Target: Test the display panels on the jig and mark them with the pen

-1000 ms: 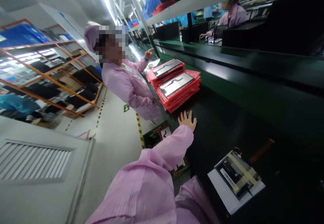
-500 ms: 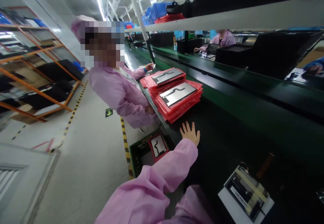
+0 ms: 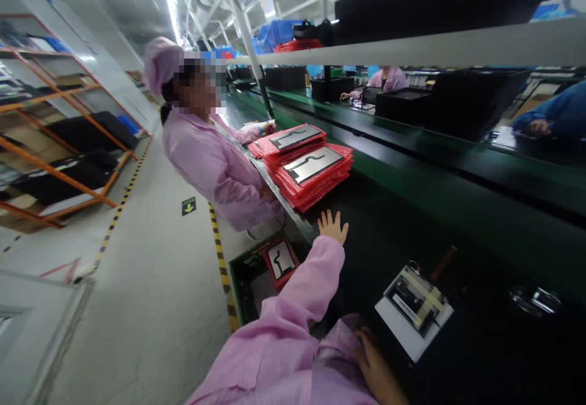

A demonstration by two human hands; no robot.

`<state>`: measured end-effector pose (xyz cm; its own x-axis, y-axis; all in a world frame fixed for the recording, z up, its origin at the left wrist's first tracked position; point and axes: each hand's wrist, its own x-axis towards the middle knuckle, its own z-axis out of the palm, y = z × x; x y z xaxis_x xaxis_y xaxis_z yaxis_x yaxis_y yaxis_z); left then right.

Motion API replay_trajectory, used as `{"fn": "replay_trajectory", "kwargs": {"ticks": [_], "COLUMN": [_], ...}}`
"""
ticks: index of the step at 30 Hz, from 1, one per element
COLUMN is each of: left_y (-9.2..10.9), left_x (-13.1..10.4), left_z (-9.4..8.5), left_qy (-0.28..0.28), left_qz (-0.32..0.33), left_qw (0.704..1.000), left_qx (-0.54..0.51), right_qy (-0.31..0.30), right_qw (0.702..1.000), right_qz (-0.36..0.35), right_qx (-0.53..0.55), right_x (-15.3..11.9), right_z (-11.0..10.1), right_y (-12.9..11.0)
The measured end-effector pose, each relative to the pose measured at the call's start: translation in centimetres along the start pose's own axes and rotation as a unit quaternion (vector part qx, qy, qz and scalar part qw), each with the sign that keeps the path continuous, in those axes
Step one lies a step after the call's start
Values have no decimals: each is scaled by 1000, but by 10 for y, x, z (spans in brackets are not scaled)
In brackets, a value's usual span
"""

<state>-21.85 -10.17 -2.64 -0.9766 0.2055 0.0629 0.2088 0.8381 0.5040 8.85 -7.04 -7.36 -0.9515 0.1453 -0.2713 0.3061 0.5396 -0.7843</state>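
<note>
My left hand lies on the dark bench with its fingers spread, holding nothing, just in front of a pile of red bubble-wrap bags. On that pile rests a silver screen panel with a black ribbon cable. A second panel tops the stack behind it. Low in the view, my right hand is against the pink cloth of my smock; most of its fingers are hidden. To its right, a taped electronic assembly sits on a white pad.
A co-worker in pink sits beyond the stacks at the bench edge. Below stands a green crate holding a red-wrapped panel. A brown strip and a shiny metal object lie on the bench. An overhead shelf crosses above.
The view has shifted, bringing my right hand and the shiny metal object further into sight. My left hand remains spread on the bench. The co-worker's head has turned.
</note>
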Motion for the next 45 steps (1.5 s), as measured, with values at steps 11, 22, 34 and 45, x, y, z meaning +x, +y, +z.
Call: {"fn": "replay_trajectory", "kwargs": {"ticks": [11,22,34,45], "left_y": [72,232,247,260], "left_x": [-108,-336,-375,-376], "left_z": [-35,39,40,31], "left_qy": [28,-528,-610,-692], "left_qz": [82,275,248,108], "left_qw": [950,715,680,615], "left_qx": [-301,-367,-322,-363], "right_qy": [-7,373,684,672], "right_qw": [958,866,572,620], "right_qz": [37,164,302,285], "right_qx": [283,289,337,289], "right_x": [-170,-292,-310,-287], "right_z": [-98,-97,-127,-117], "right_y": [9,11,24,8]}}
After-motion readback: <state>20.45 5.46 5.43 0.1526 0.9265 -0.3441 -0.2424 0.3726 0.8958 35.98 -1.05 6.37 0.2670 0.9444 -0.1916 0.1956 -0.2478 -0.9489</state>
